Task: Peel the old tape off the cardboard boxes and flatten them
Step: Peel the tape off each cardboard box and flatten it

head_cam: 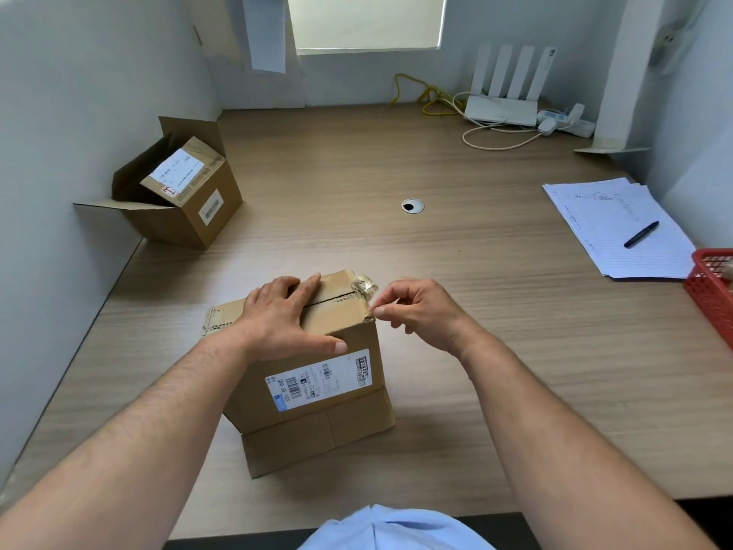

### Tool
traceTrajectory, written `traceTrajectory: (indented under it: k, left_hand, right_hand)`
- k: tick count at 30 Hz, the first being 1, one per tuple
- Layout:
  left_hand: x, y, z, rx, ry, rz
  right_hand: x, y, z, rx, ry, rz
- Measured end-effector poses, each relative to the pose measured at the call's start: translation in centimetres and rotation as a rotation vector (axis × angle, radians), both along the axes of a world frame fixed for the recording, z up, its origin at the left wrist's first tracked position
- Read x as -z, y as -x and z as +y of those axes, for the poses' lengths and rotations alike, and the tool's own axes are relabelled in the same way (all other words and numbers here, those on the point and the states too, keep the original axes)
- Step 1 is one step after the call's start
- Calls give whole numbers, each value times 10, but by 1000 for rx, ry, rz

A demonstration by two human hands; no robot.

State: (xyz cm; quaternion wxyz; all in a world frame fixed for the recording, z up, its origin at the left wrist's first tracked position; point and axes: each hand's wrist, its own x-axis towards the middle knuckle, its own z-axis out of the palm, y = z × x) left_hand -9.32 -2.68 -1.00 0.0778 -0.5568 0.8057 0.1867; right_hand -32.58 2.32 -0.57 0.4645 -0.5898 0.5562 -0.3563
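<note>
A brown cardboard box (317, 394) with a white shipping label stands on the wooden desk (456, 311) near its front edge. My left hand (287, 315) lies flat on the box's top, fingers spread over the flap seam, thumb at the front edge. A crumpled strip of clear old tape (365, 285) sticks up at the top right corner. My right hand (416, 311) is at that corner, thumb and forefinger pinching the tape's end. A second box (186, 192), its flaps open and another labelled box inside it, sits at the far left against the wall.
A stack of lined papers (618, 228) with a black pen (640, 234) lies at the right. A red plastic basket (714, 287) pokes in at the right edge. A white router (503, 109) with cables stands at the back. A cable grommet (412, 206) is mid-desk.
</note>
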Motion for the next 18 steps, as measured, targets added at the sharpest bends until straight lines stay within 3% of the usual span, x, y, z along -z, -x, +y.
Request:
traceTrajectory:
  k: [3, 9, 14, 18]
  left_hand:
    - [-2, 2, 3, 0, -13, -28]
    - [14, 3, 31, 21, 166, 35]
    - [20, 5, 38, 5, 198, 31]
    - [13, 2, 33, 25, 115, 25]
  right_hand:
    - [0, -1, -3, 25, 8, -48]
    - [11, -10, -10, 259, 20, -113]
    - [19, -19, -14, 397, -48, 52]
    - [15, -21, -19, 344, -57, 205]
